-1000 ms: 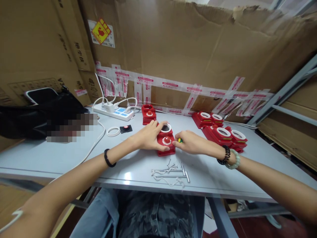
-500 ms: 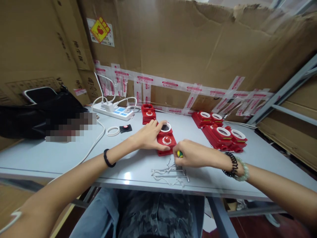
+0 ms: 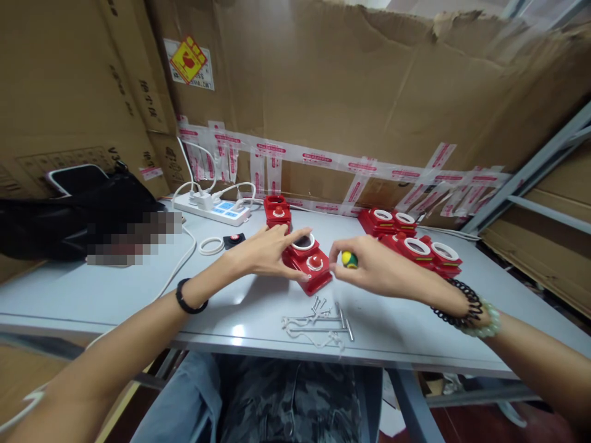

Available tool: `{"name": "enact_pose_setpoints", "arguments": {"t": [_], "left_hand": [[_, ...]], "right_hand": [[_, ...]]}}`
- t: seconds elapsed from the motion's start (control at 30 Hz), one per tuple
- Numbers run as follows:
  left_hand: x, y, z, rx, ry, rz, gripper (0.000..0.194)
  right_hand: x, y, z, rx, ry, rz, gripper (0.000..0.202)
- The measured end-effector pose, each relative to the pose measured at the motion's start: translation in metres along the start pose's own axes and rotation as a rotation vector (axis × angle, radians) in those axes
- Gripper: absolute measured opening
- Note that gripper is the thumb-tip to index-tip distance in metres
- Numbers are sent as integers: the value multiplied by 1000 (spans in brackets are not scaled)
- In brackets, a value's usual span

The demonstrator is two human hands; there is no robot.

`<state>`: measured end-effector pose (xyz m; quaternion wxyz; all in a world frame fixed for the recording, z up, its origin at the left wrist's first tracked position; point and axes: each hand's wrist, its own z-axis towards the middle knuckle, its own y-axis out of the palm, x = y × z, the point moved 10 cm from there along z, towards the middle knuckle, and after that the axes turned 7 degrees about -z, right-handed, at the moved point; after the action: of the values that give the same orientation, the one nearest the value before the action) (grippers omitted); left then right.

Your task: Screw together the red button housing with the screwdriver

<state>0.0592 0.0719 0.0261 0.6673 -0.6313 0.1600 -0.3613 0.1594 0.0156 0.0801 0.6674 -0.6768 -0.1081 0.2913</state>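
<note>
A red housing (image 3: 315, 278) with a white ring and a red knob lies tilted on the table in front of me. My left hand (image 3: 265, 251) grips it from its left side, thumb near the knob and fingers by the ring. My right hand (image 3: 369, 264) is closed around a yellow-green handle (image 3: 349, 259), just right of the housing. What extends from the handle is hidden or too small to tell. Nearer the front edge lie several small screws (image 3: 318, 304) and metal T-shaped rods (image 3: 323, 330) with white cord.
Another red housing (image 3: 277, 212) stands behind my left hand. Several red housings (image 3: 406, 246) sit at the right. A white power strip (image 3: 212, 209), a white ring (image 3: 211, 246), a black square piece (image 3: 234, 240) and a black bag (image 3: 69, 215) are at the left. Cardboard (image 3: 323, 80) rises behind.
My right hand has lifted away from the screws, up and to the right, with the handle. The housing has turned under my left hand, its front end shifting slightly right.
</note>
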Motion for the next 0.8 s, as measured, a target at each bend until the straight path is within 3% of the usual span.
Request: {"name": "enact_pose_setpoints", "arguments": {"t": [0.17, 0.3, 0.47, 0.6, 0.8], "left_hand": [[0, -23, -2, 142, 55, 120, 75], [3, -14, 3, 133, 107, -123, 71], [2, 4, 8, 114, 56, -268, 67], [7, 5, 10, 145, 75, -235, 60], [6, 4, 9, 148, 54, -201, 61]], "right_hand": [[7, -61, 0, 488, 51, 517, 23], [15, -70, 9, 711, -14, 932, 36], [34, -50, 23, 841, -27, 1184, 38], [49, -37, 28, 855, 4, 1246, 39], [61, -36, 24, 897, 61, 1273, 37]]}}
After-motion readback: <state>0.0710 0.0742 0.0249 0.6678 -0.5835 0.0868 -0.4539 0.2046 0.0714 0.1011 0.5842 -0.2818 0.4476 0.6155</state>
